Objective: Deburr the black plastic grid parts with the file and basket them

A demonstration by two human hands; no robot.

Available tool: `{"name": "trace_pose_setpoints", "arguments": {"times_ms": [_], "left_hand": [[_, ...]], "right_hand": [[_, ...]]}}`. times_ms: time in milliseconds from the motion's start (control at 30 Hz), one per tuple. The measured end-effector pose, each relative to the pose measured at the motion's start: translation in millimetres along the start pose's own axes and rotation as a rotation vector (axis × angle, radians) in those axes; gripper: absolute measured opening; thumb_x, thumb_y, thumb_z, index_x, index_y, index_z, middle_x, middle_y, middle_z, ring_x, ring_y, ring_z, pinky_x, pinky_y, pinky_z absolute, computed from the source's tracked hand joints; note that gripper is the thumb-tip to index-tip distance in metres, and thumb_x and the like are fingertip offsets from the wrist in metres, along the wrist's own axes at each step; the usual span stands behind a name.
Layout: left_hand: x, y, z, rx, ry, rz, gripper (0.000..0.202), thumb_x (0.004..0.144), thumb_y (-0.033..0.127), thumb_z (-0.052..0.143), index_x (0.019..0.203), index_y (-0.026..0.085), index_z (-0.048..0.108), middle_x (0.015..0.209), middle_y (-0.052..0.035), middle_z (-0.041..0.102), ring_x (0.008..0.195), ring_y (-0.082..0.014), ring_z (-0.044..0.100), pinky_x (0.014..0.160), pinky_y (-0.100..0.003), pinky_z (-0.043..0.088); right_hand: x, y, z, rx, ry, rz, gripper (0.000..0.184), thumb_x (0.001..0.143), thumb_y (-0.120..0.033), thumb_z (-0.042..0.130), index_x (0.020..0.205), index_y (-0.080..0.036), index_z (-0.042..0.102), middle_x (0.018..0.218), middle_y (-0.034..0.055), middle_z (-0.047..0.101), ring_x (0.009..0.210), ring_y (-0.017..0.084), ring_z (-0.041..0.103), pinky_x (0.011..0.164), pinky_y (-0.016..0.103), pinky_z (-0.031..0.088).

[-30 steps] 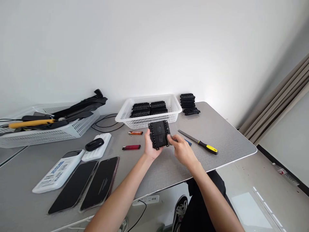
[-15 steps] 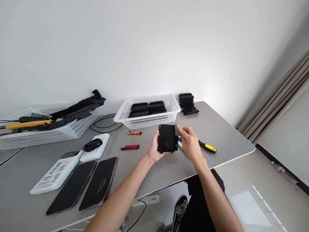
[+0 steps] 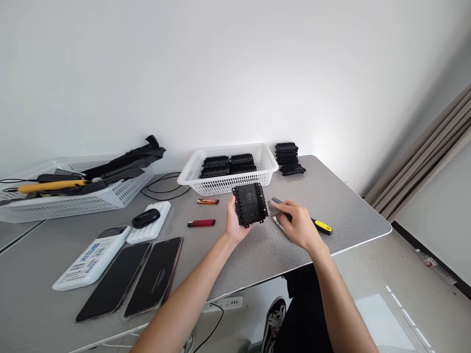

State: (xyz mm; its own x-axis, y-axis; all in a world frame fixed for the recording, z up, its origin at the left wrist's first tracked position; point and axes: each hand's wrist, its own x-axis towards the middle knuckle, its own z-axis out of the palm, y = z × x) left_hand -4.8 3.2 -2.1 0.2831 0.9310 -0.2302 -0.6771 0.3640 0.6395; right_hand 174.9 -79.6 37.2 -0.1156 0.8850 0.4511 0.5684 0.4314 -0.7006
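Observation:
In my left hand (image 3: 235,223) is a black plastic panel (image 3: 250,204) with toothed, knobbly side edges, held up above the table with its flat face toward me. The fingers of my right hand (image 3: 299,224) are closed on a small flat grey piece (image 3: 274,208), its exact kind unclear, just right of the panel and apart from it. Beneath and behind that hand lies a tool with a black and yellow handle (image 3: 323,226); its middle is covered by the hand. A pale strip near the fingers is mostly hidden.
A white basket (image 3: 230,186) holds several similar black panels; more stand in a stack (image 3: 287,154) beside it. Two lighters, an orange one (image 3: 208,201) and a red one (image 3: 201,223), lie left of my hands. Phones (image 3: 154,277), white power banks and a tool basket (image 3: 121,196) occupy the left.
My right hand and the grey piece have moved from the panel's right edge out to the right. The panel has tilted in my left hand. The whole view has shifted slightly.

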Motion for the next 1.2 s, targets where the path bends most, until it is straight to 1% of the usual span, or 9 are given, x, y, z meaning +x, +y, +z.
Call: {"name": "trace_pose_setpoints", "arguments": {"times_ms": [100,233,367,533,700,833,967,1067,1200], "left_hand": [[-2,-7,0.1,0.045,-0.085,-0.08,0.05,0.086,0.054,0.043,0.102,0.014,0.069,0.09,-0.0107,0.074,0.089,-0.0278,0.069,0.072,-0.035,0.056],[-8,-15,0.7,0.066,-0.167,-0.061,0.045,0.084,0.045,0.046,0.108,0.013,0.067,0.102,-0.0119,0.073,0.108,-0.0322,0.063,0.09,-0.042,0.051],[-12,-19,4.2,0.08,-0.23,-0.009,0.043,0.084,0.039,0.046,0.116,0.015,0.065,0.109,-0.0102,0.071,0.115,-0.0317,0.059,0.097,-0.042,0.047],[-10,-24,3.2,0.096,-0.197,0.02,0.043,0.086,0.039,0.045,0.115,0.015,0.065,0.111,-0.0099,0.071,0.118,-0.0313,0.057,0.098,-0.041,0.046],[-7,-30,-2.6,0.097,-0.195,-0.045,0.047,0.089,0.048,0.043,0.121,0.019,0.062,0.112,-0.0084,0.071,0.121,-0.0291,0.056,0.099,-0.039,0.045],[-8,-35,-1.0,0.087,-0.232,-0.056,0.052,0.089,0.054,0.043,0.128,0.021,0.057,0.117,-0.0075,0.069,0.122,-0.0273,0.056,0.101,-0.038,0.044],[-11,-37,6.3,0.073,-0.224,0.004,0.052,0.088,0.051,0.048,0.131,0.023,0.055,0.119,-0.006,0.068,0.121,-0.0256,0.056,0.102,-0.036,0.043],[-11,-33,10.3,0.069,-0.167,0.082,0.052,0.087,0.053,0.048,0.129,0.023,0.057,0.116,-0.0057,0.069,0.117,-0.0252,0.058,0.1,-0.035,0.044],[-8,-21,9.4,0.08,-0.051,0.111,0.053,0.087,0.058,0.042,0.108,0.017,0.068,0.099,-0.0077,0.073,0.106,-0.0265,0.064,0.09,-0.035,0.05]], "right_hand": [[5,2,6,0.061,0.223,0.054,0.042,0.087,-0.011,0.042,0.121,-0.019,0.065,0.1,0.0066,0.065,0.086,0.015,0.062,0.079,0.025,0.047],[11,4,28,0.081,0.274,0.043,0.039,0.089,-0.014,0.042,0.12,-0.018,0.065,0.099,0.0069,0.065,0.087,0.015,0.062,0.08,0.025,0.048],[16,5,43,-0.114,0.312,0.072,0.039,0.091,-0.015,0.041,0.122,-0.017,0.064,0.1,0.0085,0.063,0.088,0.017,0.061,0.081,0.027,0.047],[18,1,52,-0.383,0.248,0.105,0.039,0.092,-0.016,0.043,0.126,-0.018,0.061,0.103,0.0097,0.061,0.089,0.019,0.06,0.076,0.028,0.047],[19,-1,58,-0.45,0.178,0.146,0.04,0.093,-0.017,0.041,0.129,-0.019,0.058,0.103,0.0096,0.059,0.078,0.017,0.06,0.067,0.025,0.045],[21,-1,62,-0.465,0.236,0.208,0.038,0.093,-0.018,0.038,0.125,-0.017,0.06,0.099,0.0096,0.058,0.074,0.016,0.059,0.064,0.025,0.043],[22,-5,65,-0.484,0.268,0.276,0.034,0.092,-0.017,0.04,0.117,-0.018,0.063,0.094,0.009,0.055,0.071,0.016,0.058,0.062,0.026,0.042],[20,-11,68,-0.543,0.167,0.291,0.03,0.092,-0.018,0.042,0.114,-0.018,0.062,0.094,0.0087,0.055,0.065,0.016,0.057,0.057,0.026,0.041],[15,-17,75,-0.61,0.004,0.272,0.024,0.092,-0.016,0.043,0.106,-0.017,0.063,0.098,0.0103,0.055,0.063,0.016,0.058,0.053,0.026,0.039]]}}
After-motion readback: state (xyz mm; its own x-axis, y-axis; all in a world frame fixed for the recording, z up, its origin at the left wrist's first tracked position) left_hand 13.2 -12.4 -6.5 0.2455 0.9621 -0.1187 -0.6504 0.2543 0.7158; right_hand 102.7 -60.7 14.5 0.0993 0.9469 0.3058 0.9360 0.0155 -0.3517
